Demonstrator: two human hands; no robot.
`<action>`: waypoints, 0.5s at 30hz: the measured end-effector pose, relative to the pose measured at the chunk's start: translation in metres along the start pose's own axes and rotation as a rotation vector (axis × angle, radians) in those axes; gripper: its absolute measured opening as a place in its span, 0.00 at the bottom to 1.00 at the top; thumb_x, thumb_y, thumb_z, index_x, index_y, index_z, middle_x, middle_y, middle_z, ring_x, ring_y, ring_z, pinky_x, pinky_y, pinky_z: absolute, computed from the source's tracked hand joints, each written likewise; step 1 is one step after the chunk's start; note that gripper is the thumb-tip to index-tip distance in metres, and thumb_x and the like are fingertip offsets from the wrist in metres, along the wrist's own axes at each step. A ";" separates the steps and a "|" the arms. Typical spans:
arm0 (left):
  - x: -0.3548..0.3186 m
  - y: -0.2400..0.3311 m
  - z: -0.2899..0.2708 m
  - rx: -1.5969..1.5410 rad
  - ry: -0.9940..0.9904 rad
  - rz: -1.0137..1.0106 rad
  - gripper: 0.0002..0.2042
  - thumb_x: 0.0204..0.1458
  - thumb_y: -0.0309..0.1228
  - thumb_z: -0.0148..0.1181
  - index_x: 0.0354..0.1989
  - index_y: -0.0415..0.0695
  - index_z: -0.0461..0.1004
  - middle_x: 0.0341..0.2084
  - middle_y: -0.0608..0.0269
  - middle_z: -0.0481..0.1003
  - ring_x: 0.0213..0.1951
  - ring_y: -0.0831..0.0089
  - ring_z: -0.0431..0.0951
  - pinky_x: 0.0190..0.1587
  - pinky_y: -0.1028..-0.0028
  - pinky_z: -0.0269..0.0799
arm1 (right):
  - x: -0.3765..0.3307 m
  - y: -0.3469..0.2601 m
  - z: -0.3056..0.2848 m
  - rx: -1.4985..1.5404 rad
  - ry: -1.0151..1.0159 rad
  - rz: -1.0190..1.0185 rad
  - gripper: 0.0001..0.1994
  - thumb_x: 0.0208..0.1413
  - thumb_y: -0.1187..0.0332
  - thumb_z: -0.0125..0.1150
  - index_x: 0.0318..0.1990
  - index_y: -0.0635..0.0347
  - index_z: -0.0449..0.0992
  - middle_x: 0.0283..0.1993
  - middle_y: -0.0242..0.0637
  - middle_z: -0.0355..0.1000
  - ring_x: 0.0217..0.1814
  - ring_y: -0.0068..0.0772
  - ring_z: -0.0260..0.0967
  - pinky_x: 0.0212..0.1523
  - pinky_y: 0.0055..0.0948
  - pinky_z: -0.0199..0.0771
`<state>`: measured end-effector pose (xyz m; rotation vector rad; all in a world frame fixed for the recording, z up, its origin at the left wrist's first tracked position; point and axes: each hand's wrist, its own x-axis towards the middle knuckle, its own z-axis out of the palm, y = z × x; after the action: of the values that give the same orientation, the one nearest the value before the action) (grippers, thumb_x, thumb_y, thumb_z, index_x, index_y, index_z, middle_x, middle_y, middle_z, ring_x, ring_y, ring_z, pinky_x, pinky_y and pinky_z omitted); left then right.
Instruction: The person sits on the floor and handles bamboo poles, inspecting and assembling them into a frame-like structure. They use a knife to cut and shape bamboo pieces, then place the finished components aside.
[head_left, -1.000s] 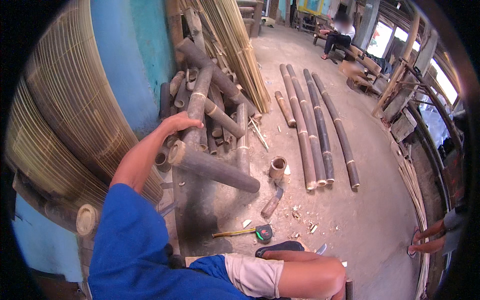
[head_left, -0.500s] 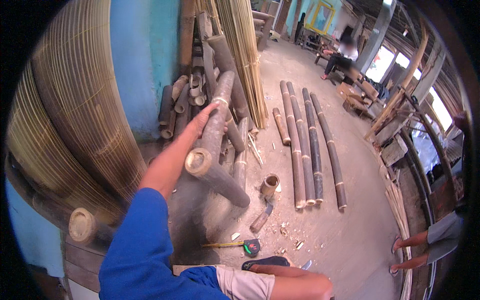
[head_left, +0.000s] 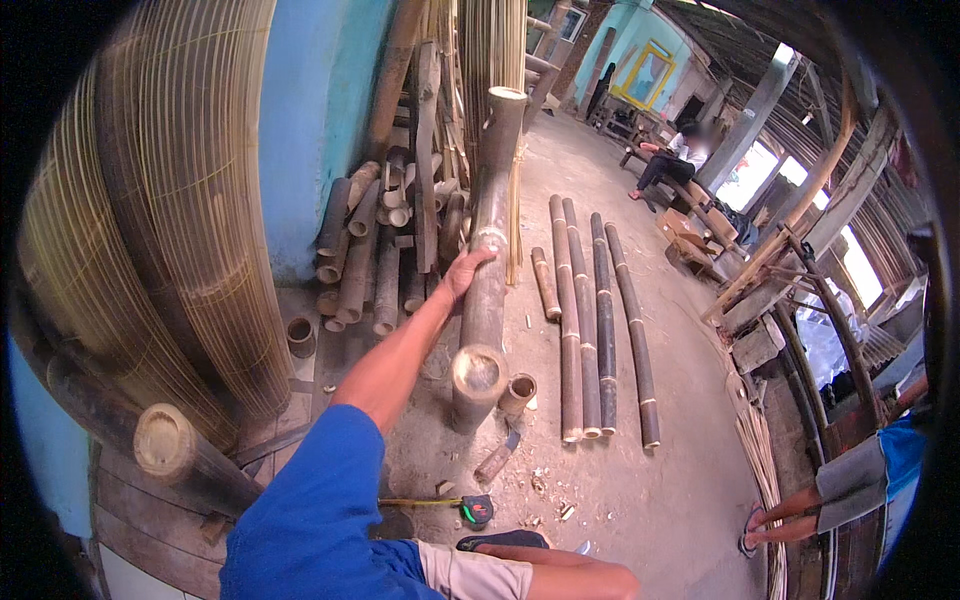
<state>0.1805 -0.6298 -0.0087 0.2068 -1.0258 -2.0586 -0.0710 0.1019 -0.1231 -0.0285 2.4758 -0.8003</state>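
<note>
My left hand, in from the lower left in a blue sleeve, is closed round a thick brown bamboo pole, just below a pale node. The pole stands upright and slightly tilted, its pale cut end at the top. At its lower end shows a thick bamboo piece with a pale cut end face; I cannot tell how the two meet. Beyond these stand a short hollow bamboo section and a knife with a wooden handle. A tape measure lies partly pulled out. My right hand is out of view.
Several long bamboo poles lie side by side on the floor. Cut bamboo pieces are heaped by the blue wall, near rolled slatted blinds. Another bamboo end rises at left. One person is at right; another sits farther back.
The held pole has swung rightward and become more upright, its top now clear of the heap. The thick bamboo end below has moved right too. The view has shifted left, bringing more of the right-hand person in.
</note>
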 end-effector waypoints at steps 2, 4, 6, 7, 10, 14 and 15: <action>-0.017 -0.003 0.014 0.051 0.023 0.106 0.23 0.54 0.42 0.65 0.52 0.44 0.66 0.29 0.57 0.75 0.24 0.64 0.80 0.27 0.61 0.83 | -0.004 -0.003 -0.002 -0.007 0.006 -0.020 0.24 0.67 0.57 0.52 0.63 0.63 0.71 0.50 0.52 0.76 0.39 0.39 0.78 0.33 0.33 0.81; -0.043 -0.005 0.030 0.096 0.097 0.195 0.25 0.55 0.39 0.63 0.58 0.41 0.63 0.35 0.58 0.75 0.31 0.64 0.81 0.34 0.64 0.83 | -0.009 -0.005 -0.003 -0.014 0.015 -0.048 0.24 0.67 0.57 0.52 0.63 0.63 0.71 0.50 0.52 0.76 0.39 0.39 0.78 0.34 0.33 0.81; -0.068 0.002 0.046 0.369 0.120 0.211 0.31 0.54 0.43 0.65 0.62 0.41 0.62 0.41 0.58 0.75 0.41 0.64 0.79 0.46 0.65 0.79 | -0.015 -0.007 -0.006 -0.019 0.030 -0.089 0.24 0.67 0.57 0.52 0.63 0.63 0.71 0.50 0.52 0.77 0.39 0.39 0.78 0.34 0.33 0.81; -0.081 0.006 0.055 0.497 0.130 0.228 0.36 0.53 0.46 0.67 0.65 0.41 0.60 0.45 0.56 0.75 0.48 0.63 0.78 0.55 0.65 0.75 | -0.019 -0.009 -0.008 -0.025 0.044 -0.121 0.24 0.67 0.57 0.52 0.64 0.63 0.70 0.50 0.52 0.77 0.40 0.39 0.78 0.34 0.33 0.81; -0.115 0.018 0.081 0.739 0.114 0.133 0.53 0.49 0.59 0.67 0.72 0.32 0.51 0.62 0.40 0.66 0.66 0.56 0.66 0.71 0.64 0.57 | -0.034 -0.022 -0.014 -0.080 0.102 -0.326 0.25 0.67 0.57 0.52 0.64 0.63 0.70 0.51 0.52 0.77 0.40 0.39 0.78 0.34 0.32 0.81; -0.112 0.033 0.096 1.229 0.357 0.138 0.57 0.44 0.69 0.63 0.70 0.29 0.57 0.65 0.31 0.62 0.68 0.49 0.63 0.71 0.59 0.56 | -0.055 -0.077 -0.016 0.083 0.083 -0.547 0.22 0.66 0.59 0.55 0.60 0.66 0.72 0.43 0.49 0.76 0.34 0.36 0.77 0.31 0.32 0.80; -0.102 0.032 0.100 1.243 0.391 0.296 0.45 0.46 0.65 0.64 0.60 0.34 0.71 0.55 0.40 0.74 0.59 0.51 0.73 0.63 0.56 0.65 | -0.059 -0.100 -0.013 0.216 0.032 -0.581 0.20 0.66 0.62 0.58 0.56 0.69 0.74 0.34 0.46 0.76 0.27 0.33 0.76 0.27 0.31 0.79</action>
<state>0.2207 -0.5070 0.0599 0.9601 -1.7917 -0.8275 -0.0410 0.0372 -0.0309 -0.6850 2.4144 -1.3064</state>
